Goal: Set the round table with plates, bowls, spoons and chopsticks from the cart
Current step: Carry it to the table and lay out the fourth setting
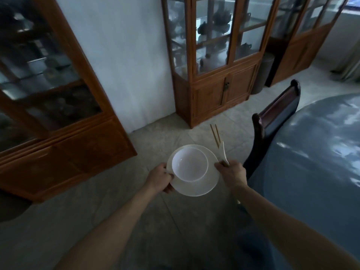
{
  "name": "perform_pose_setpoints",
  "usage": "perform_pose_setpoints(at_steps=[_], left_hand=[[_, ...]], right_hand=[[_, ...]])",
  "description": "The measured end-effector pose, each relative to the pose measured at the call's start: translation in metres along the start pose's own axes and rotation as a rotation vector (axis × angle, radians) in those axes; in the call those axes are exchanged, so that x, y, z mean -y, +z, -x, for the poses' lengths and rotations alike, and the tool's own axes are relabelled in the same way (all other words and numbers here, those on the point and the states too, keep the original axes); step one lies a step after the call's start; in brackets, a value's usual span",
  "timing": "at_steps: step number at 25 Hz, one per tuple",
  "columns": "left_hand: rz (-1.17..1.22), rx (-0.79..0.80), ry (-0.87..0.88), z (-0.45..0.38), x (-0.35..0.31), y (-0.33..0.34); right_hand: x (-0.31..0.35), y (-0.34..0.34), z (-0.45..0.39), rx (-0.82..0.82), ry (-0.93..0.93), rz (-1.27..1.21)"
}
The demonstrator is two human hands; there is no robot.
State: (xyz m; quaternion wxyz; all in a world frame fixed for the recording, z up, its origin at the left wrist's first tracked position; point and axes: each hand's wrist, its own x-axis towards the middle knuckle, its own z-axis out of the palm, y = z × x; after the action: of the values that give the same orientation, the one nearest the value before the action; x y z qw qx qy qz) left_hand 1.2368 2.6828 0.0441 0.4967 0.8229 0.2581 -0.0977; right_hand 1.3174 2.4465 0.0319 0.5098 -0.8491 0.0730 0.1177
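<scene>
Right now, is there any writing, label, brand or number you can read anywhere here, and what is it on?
None: no readable text anywhere.
The plate, bowl and spoon are plain white.
The cabinet shelves hold dark pots, too blurred to show any marks.

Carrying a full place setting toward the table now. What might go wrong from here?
1. The bowl sits loose on the plate, which the left hand pinches at one edge; a tilt could slide it off onto the tile floor.
2. The right hand bunches the spoon and chopsticks together; one may slip out.
3. The chair stands between the person and the table, so a bump is possible.
</scene>
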Motion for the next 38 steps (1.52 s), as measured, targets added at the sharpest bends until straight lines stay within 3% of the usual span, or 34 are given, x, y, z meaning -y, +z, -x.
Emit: perform_pose_setpoints(at_steps=[11, 22, 27, 38], left_hand=[[-0.042, 0.156, 0.150, -0.183, -0.109, 0.001], [-0.136, 0.409, 0.302, -0.367, -0.249, 0.044], [-0.207, 0.543, 0.384, -0.413, -0.320, 0.096], [-0.431, 0.778, 0.558, -0.456, -0.461, 0.293]], right_hand=[[0.055, -0.023, -0.151, -0.175, 0.021, -0.056], [0.091, -0.066, -0.289, -0.496, 0.182, -0.076], [0.082, -0.109, -0.333, -0.678, 0.259, -0.145], [0.007, -0.243, -0.396, -1.035, 0.452, -0.277]])
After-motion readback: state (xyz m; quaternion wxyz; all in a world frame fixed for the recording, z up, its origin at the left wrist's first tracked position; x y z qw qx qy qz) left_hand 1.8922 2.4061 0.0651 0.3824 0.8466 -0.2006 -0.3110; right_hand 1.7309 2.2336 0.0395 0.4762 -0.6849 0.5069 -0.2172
